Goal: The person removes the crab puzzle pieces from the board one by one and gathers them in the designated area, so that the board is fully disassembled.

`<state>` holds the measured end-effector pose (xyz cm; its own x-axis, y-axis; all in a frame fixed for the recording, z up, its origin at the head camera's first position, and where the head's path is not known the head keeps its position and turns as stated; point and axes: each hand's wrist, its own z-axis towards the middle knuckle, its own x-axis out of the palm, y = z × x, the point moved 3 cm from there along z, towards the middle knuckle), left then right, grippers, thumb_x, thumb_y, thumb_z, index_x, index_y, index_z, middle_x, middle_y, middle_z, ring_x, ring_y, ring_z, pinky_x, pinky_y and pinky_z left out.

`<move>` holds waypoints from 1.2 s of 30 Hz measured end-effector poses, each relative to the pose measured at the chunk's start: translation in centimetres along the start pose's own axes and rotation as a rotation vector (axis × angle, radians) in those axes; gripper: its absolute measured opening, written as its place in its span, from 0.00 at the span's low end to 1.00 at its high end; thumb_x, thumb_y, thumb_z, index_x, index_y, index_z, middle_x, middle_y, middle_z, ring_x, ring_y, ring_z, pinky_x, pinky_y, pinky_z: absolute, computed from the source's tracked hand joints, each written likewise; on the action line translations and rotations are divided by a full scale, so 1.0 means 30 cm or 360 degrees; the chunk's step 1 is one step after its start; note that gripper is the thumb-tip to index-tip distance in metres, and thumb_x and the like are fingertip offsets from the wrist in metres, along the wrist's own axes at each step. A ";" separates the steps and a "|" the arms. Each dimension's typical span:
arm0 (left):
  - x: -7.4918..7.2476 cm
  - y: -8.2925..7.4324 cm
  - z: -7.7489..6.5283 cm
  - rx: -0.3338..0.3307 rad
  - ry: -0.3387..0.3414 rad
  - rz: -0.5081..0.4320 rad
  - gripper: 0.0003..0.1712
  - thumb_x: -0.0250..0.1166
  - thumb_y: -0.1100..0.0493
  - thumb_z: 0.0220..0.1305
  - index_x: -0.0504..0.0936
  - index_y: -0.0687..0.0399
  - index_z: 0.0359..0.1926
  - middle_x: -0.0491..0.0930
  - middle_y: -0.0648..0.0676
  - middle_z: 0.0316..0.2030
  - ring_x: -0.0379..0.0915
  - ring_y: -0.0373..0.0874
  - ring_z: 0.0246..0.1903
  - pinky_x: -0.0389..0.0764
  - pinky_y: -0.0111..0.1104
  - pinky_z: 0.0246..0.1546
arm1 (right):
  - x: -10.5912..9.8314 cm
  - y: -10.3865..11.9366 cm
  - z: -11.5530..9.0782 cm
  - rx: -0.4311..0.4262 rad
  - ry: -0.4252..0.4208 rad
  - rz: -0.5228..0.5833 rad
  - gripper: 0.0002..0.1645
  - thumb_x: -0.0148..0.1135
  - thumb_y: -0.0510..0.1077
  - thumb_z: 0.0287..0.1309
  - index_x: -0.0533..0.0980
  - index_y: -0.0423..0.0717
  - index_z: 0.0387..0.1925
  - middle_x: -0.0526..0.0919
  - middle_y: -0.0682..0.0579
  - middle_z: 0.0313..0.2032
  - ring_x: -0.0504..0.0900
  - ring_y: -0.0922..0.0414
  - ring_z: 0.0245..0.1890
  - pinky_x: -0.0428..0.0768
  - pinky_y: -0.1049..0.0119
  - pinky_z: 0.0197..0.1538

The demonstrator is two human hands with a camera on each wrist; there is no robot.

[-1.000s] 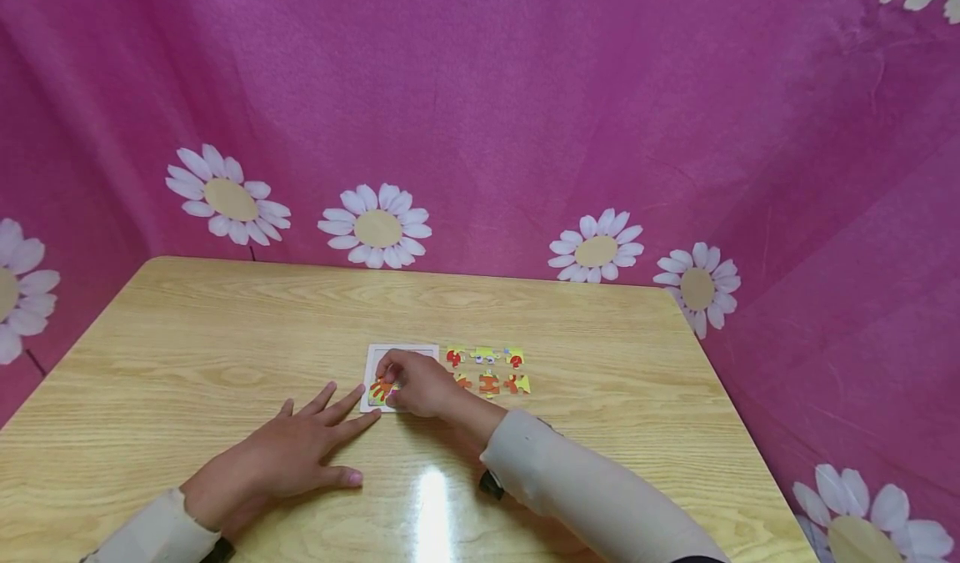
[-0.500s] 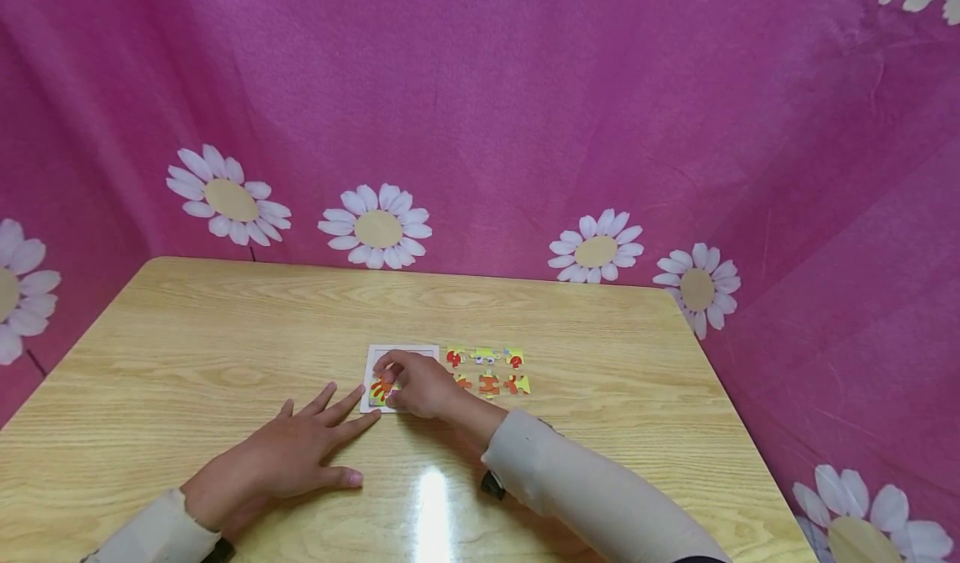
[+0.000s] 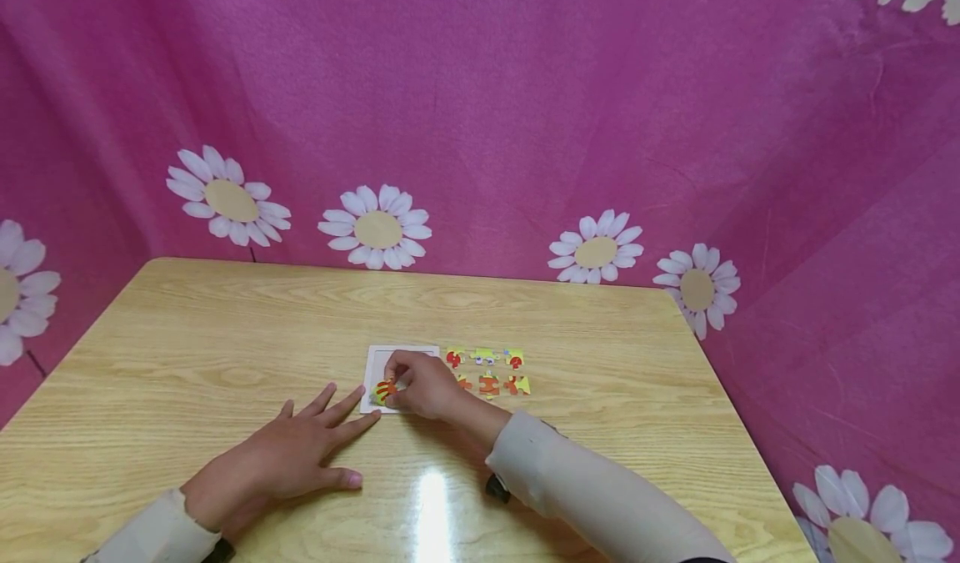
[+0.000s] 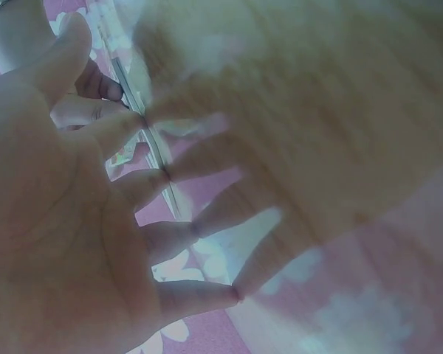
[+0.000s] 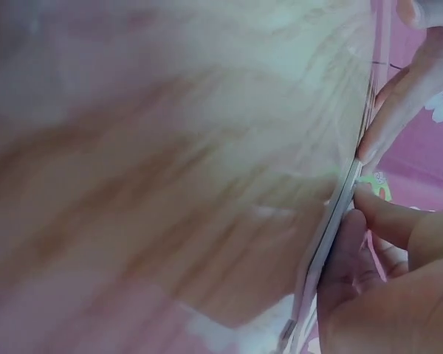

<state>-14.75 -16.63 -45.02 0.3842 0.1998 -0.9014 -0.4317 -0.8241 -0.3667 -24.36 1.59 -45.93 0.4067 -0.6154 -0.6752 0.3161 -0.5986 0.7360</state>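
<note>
A small white puzzle frame lies on the table in the head view. Over its lower left corner my right hand pinches a green and yellow puzzle piece with red-orange stripes, which looks tilted up. In the right wrist view the thumb and a finger close on the green piece low over the frame's edge. My left hand is spread palm down on the table, two fingertips right at the frame's left border. The left wrist view shows that hand's palm, its fingers straight.
Several yellow, red and orange puzzle pieces lie in two rows just right of the frame, partly behind the right hand. The wooden table ends at a pink cloth printed with white daisies.
The puzzle piece lay flatter in the frame's corner before; now it is tipped up between the right fingers. The right hand has shifted slightly right. The left hand has not moved.
</note>
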 end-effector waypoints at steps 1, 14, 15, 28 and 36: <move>0.000 0.000 0.000 -0.0002 0.0003 0.0000 0.50 0.61 0.22 0.60 0.65 0.34 0.78 0.52 0.54 0.81 0.45 0.70 0.78 0.53 0.79 0.60 | -0.001 -0.002 -0.001 0.0007 -0.0003 0.0001 0.14 0.81 0.34 0.48 0.80 0.48 0.31 0.86 0.56 0.32 0.79 0.65 0.33 0.73 0.70 0.40; -0.001 -0.001 0.001 -0.0020 0.0026 -0.0017 0.50 0.61 0.23 0.60 0.64 0.34 0.79 0.51 0.53 0.82 0.43 0.69 0.78 0.52 0.79 0.61 | -0.015 -0.020 0.000 0.0076 0.0088 0.0275 0.05 0.77 0.36 0.55 0.86 0.41 0.31 0.85 0.56 0.26 0.75 0.66 0.27 0.71 0.74 0.34; -0.001 -0.002 0.001 -0.0019 0.0026 -0.0017 0.50 0.61 0.23 0.60 0.64 0.34 0.79 0.51 0.53 0.82 0.43 0.69 0.78 0.52 0.79 0.61 | -0.016 -0.021 0.000 0.0085 0.0095 0.0308 0.05 0.77 0.35 0.55 0.86 0.40 0.31 0.85 0.56 0.26 0.74 0.66 0.27 0.71 0.74 0.33; -0.004 -0.006 -0.001 -0.0014 0.0026 -0.0025 0.50 0.62 0.24 0.60 0.64 0.35 0.79 0.51 0.54 0.82 0.43 0.69 0.78 0.52 0.79 0.61 | -0.043 -0.011 -0.006 0.0227 0.0088 0.0456 0.07 0.79 0.33 0.51 0.85 0.37 0.31 0.81 0.58 0.23 0.73 0.63 0.21 0.72 0.73 0.24; -0.003 -0.005 0.000 -0.0034 0.0050 -0.0035 0.50 0.62 0.24 0.60 0.63 0.34 0.79 0.50 0.54 0.82 0.42 0.69 0.78 0.51 0.79 0.61 | -0.067 -0.012 -0.023 0.0206 0.0131 0.0411 0.05 0.77 0.35 0.55 0.86 0.38 0.31 0.81 0.58 0.22 0.72 0.63 0.19 0.71 0.72 0.25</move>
<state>-14.71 -16.52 -44.87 0.4189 0.2018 -0.8853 -0.4053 -0.8309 -0.3812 -24.69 3.40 -44.80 0.5291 -0.7155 -0.4563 0.0835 -0.4912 0.8671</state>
